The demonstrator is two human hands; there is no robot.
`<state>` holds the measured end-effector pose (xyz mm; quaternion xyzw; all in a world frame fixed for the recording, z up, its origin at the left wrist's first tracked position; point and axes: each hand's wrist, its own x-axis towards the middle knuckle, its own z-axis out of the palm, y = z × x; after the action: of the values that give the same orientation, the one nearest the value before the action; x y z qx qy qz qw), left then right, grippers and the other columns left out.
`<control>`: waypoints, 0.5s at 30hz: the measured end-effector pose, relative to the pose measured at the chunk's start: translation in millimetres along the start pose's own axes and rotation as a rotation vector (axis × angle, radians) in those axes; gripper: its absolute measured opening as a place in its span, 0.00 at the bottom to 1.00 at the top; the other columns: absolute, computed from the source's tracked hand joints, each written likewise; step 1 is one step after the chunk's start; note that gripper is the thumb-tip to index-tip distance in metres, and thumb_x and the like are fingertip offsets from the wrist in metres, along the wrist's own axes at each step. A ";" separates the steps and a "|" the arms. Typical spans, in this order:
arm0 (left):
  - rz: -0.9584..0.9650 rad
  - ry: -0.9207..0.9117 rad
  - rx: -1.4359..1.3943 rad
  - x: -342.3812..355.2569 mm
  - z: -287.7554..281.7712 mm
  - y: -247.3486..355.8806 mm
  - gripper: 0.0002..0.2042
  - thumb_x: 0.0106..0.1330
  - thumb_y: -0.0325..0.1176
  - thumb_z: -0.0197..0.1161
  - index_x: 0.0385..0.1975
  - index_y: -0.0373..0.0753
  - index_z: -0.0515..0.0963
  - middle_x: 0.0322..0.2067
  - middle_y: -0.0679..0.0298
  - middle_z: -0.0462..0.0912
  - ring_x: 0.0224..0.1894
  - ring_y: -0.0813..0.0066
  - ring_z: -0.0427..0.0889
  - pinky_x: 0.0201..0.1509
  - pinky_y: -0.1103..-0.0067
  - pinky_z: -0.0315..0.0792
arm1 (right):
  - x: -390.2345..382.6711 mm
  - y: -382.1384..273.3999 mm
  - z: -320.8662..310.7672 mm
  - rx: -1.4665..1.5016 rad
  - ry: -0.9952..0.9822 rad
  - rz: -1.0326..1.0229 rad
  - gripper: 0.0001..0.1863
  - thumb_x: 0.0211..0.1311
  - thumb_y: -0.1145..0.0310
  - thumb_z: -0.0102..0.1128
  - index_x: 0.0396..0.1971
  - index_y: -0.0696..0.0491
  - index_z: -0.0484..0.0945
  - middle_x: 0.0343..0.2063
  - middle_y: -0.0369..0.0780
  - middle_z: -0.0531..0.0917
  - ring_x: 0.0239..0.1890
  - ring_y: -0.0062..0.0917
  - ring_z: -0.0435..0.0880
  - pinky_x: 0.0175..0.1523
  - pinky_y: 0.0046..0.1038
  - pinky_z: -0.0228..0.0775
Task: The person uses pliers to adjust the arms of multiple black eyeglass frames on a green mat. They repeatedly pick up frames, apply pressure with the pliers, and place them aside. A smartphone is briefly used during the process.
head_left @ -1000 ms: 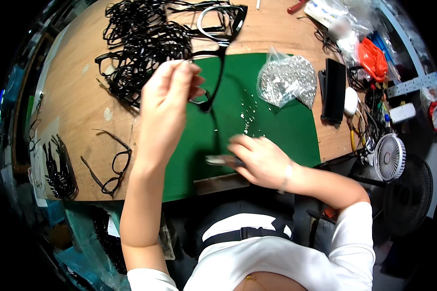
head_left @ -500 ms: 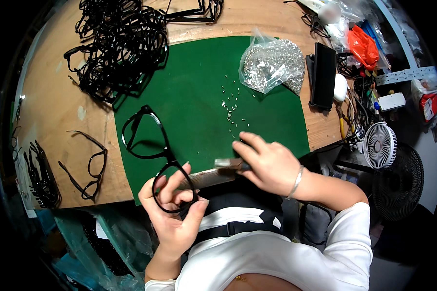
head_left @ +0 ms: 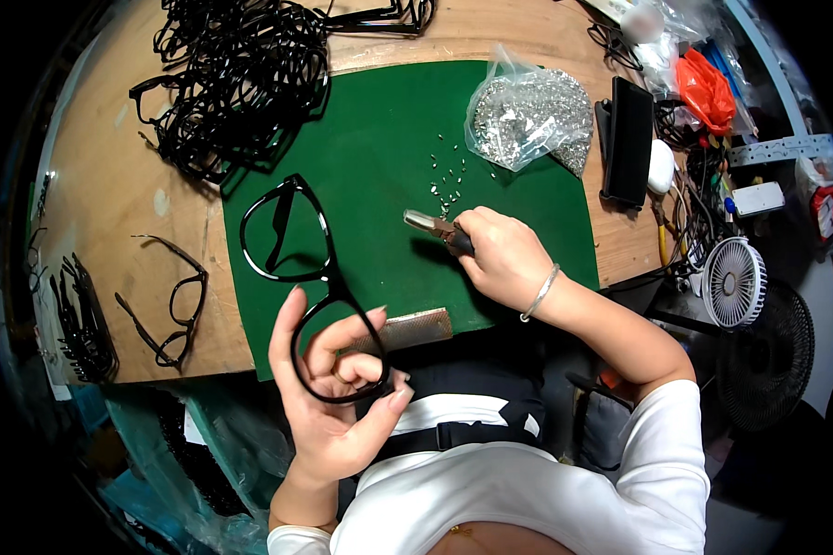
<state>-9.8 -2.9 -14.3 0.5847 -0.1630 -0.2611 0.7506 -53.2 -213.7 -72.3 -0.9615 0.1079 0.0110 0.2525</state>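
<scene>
Left hand (head_left: 333,398), palm up at about six o'clock from the middle of the green mat (head_left: 379,166), is curled around one lens ring of a black eyeglass frame (head_left: 310,277), thumb and fingers pinching the rim from both sides. That frame runs up from the hand toward eleven o'clock, its other ring lying over the mat's near left part with a folded temple showing inside it. At three o'clock from the frame, the right hand (head_left: 504,259) is clenched around the dark grips of a pair of pliers (head_left: 435,227), whose metal nose points toward nine o'clock just above the mat; a silver bangle (head_left: 539,294) sits on that wrist. Just past the plier tip, toward twelve o'clock, a scatter of tiny metal screws (head_left: 446,176) lies on the green. Further on, at one o'clock, a clear plastic bag of the same silvery parts (head_left: 532,116) rests on the mat's far corner. A small metal file block (head_left: 407,328) sits at the mat's near edge, between the two hands. Out at ten o'clock a tangled heap of black frames (head_left: 241,79) covers the wooden bench (head_left: 111,185), and a lone open frame (head_left: 167,310) lies at nine o'clock. Off at three o'clock stand a black phone (head_left: 627,139) and a small white fan (head_left: 736,282).
</scene>
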 end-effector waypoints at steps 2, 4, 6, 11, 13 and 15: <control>0.004 0.020 0.046 0.7 6.7 0.3 0.44 0.44 0.17 0.62 0.60 0.35 0.39 0.47 0.48 0.67 0.27 0.78 0.76 0.36 0.81 0.74 | 0.0 -2.5 1.6 -0.043 0.016 -0.006 0.08 0.43 0.75 0.56 0.26 0.57 0.68 0.25 0.43 0.72 0.30 0.36 0.74 0.35 0.34 0.65; 0.031 -0.008 0.081 -2.3 7.4 -0.4 0.45 0.44 0.17 0.62 0.60 0.35 0.38 0.47 0.47 0.67 0.28 0.78 0.76 0.38 0.81 0.73 | -2.1 -4.3 5.1 -0.069 0.038 -0.024 0.08 0.43 0.74 0.56 0.25 0.57 0.68 0.24 0.42 0.72 0.30 0.35 0.74 0.35 0.33 0.63; 0.060 -0.038 0.118 -4.0 4.4 -4.2 0.45 0.45 0.16 0.61 0.59 0.36 0.37 0.48 0.46 0.67 0.29 0.79 0.76 0.38 0.83 0.72 | -6.1 -8.6 7.3 -0.134 0.080 -0.054 0.09 0.42 0.75 0.56 0.26 0.56 0.68 0.24 0.42 0.71 0.29 0.34 0.73 0.34 0.32 0.62; 0.124 -0.062 0.188 0.7 6.0 -7.5 0.43 0.47 0.15 0.61 0.58 0.34 0.37 0.48 0.46 0.67 0.34 0.79 0.74 0.39 0.86 0.70 | -9.5 -9.0 5.8 -0.205 0.072 -0.109 0.09 0.42 0.75 0.55 0.27 0.56 0.68 0.25 0.42 0.71 0.30 0.35 0.72 0.35 0.32 0.61; 0.173 -0.068 0.346 3.0 4.6 -10.1 0.43 0.47 0.16 0.61 0.58 0.33 0.38 0.49 0.48 0.66 0.35 0.77 0.75 0.41 0.85 0.71 | -8.0 -18.9 -5.5 0.093 0.028 0.011 0.09 0.44 0.75 0.55 0.27 0.57 0.68 0.26 0.43 0.72 0.30 0.37 0.73 0.36 0.34 0.63; 0.170 -0.022 0.317 2.1 5.4 -12.4 0.42 0.47 0.15 0.60 0.58 0.34 0.37 0.50 0.48 0.65 0.36 0.77 0.74 0.43 0.83 0.71 | -14.6 -49.5 -36.5 0.388 -0.037 0.044 0.07 0.46 0.75 0.55 0.28 0.58 0.70 0.25 0.45 0.75 0.29 0.38 0.76 0.33 0.31 0.67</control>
<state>-13.5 -10.6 -25.0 0.6768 -0.2594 -0.1742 0.6666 -58.1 -186.5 -15.5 -0.8918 0.1244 0.0134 0.4348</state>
